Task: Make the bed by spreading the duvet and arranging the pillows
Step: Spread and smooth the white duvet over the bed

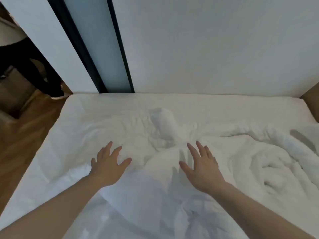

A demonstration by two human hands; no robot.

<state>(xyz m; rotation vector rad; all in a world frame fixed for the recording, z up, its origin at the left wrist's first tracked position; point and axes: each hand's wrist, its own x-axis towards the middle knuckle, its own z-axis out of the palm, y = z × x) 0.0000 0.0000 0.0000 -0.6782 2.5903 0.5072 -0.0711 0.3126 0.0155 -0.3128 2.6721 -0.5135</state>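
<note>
Duvet [155, 169]: white, crumpled, heaped across the bed [82, 107], rolled thick at the right side; flat sheet left bare toward the wall [207, 45]. Risk, as judged: creases pushed into the rolled heap rather than smoothed, if pressed flat unlifted. Left hand [108, 167] and right hand [201, 168] laid on the duvet, fingers spread, nothing pinched. No pillows seen.

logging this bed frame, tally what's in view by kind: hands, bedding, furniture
hands: 2, left hand and right hand, both open with fingers spread over the duvet
bedding: 1 white duvet, rumpled and bunched at the right; no pillow clearly visible
furniture: 1 bed
total: 4
</note>
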